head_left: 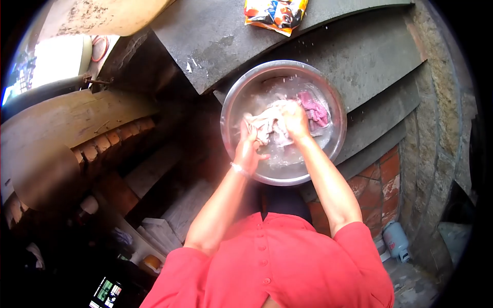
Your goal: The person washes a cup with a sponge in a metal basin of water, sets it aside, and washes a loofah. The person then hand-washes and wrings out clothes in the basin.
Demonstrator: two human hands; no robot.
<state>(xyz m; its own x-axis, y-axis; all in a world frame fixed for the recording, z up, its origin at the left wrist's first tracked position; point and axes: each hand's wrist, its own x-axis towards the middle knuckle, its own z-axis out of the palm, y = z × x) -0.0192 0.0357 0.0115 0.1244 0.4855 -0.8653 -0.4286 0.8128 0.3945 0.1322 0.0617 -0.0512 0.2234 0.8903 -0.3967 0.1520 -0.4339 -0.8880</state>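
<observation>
A round metal basin [229, 149] holds sudsy water and wet cloths. Inside it, my left hand [248, 150] is at the left edge of a whitish cloth [268, 124], its thumb apart and its fingertips partly hidden against the fabric. My right hand [296, 121] is closed on the same cloth near the basin's middle. Just right of my right hand lies a pink cloth [315, 110] in the water, with suds around it.
An orange and blue packet [277, 14] lies on the grey stone slab [205, 46] beyond the basin. Stone steps [377, 97] are at the right. A grey bottle [395, 239] stands low on the right, beside a brick wall [380, 192].
</observation>
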